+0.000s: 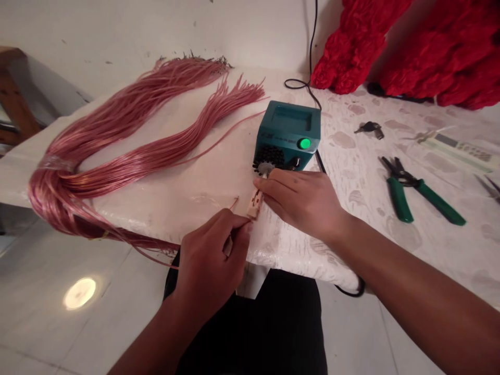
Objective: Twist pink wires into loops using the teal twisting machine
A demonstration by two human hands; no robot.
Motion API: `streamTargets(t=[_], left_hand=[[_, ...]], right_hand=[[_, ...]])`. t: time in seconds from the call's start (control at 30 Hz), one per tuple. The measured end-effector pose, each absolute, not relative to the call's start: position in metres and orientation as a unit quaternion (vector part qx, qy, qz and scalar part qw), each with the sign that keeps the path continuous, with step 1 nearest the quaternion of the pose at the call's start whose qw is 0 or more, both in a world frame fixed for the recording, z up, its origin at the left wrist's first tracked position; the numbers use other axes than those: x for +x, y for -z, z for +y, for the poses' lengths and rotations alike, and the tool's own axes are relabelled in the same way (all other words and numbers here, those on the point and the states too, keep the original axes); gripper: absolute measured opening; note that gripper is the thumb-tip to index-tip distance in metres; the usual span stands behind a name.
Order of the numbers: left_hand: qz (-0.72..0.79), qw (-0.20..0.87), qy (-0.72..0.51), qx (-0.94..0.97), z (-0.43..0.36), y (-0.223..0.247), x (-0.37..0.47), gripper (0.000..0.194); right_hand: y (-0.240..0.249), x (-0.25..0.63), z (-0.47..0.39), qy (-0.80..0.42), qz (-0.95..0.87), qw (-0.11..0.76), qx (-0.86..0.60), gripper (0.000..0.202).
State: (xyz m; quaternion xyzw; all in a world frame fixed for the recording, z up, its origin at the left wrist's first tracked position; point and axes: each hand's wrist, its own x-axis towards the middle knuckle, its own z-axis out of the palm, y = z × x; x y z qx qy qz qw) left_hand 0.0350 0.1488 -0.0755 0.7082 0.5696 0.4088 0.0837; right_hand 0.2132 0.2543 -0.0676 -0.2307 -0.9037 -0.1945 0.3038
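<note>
red ruffled bunches (457, 52), right forearm (406, 281) cut off by edges

Seeing red ruffled masses (363, 44) near the wall (253, 31), dark keys (370, 128) on the table (441, 260), green-handled pliers (408, 181) nearer the front, a pale device (461, 150) near them; noticing wooden furniture (14, 101) far left.

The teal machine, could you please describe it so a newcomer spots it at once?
On the white-covered table, look between the pink strands and the green-handled pliers. The boxy teal machine stands there, set apart by its round, glowing green button.
</note>
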Motion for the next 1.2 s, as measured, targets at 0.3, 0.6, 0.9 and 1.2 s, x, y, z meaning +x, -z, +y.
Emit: streamTargets(t=[0.3, 0.6, 0.9, 1.2], left_hand=[[0.588, 0.092, -0.379, 0.708, 0.152, 0.067, 0.034, 0.015], [0.616, 0.109, -0.365, 0.689, 0.152, 0.065, 0.034, 0.016], [0.612, 0.131, -0.366, 0.689, 0.149, 0.064, 0.036, 0.014], [0.624, 0.125, -0.392, 0.664, 0.149, 0.067, 0.042, 0.015]], right_hand=[[0.073, 0.213, 0.252, 0.169, -0.905, 0.287, -0.266, 0.018], [0.075, 0.214, 0.252, 0.149, -0.904, 0.280, -0.288, 0.020], [0.076, 0.214, 0.253, 0.150, -0.900, 0.291, -0.288, 0.021], [0.076, 0.214, 0.253, 0.151, -0.901, 0.291, -0.283, 0.016]])
